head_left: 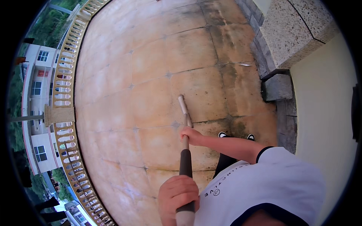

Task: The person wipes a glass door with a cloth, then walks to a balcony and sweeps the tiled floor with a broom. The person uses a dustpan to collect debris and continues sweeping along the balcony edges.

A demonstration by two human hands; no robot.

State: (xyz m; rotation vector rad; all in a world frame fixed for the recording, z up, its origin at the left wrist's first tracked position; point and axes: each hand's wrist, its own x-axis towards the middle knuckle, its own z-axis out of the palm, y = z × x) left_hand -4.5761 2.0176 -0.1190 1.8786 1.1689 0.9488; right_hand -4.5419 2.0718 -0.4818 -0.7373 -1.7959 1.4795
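Note:
A long-handled push broom point(183, 105) lies with its narrow, pale head on the tiled floor point(152, 99), and its dark bristle edge faces right. My right hand point(192, 135) is closed around the pale pole just above the head. Nearer to me, my left hand point(179, 192) grips the same pole by its dark sleeve point(185, 163). Small dark specks and dirt lie on the orange-brown tiles to the right of the broom head. My black-and-white shoes point(250, 137) show beyond my right forearm.
A balustrade point(63, 90) with a square post point(59, 115) runs along the left. At the right are a wall point(322, 84), a speckled stone ledge point(288, 34) and a grey stone block point(278, 87). A small white scrap point(244, 65) lies near the grey base tiles. Dark stains mark the floor there.

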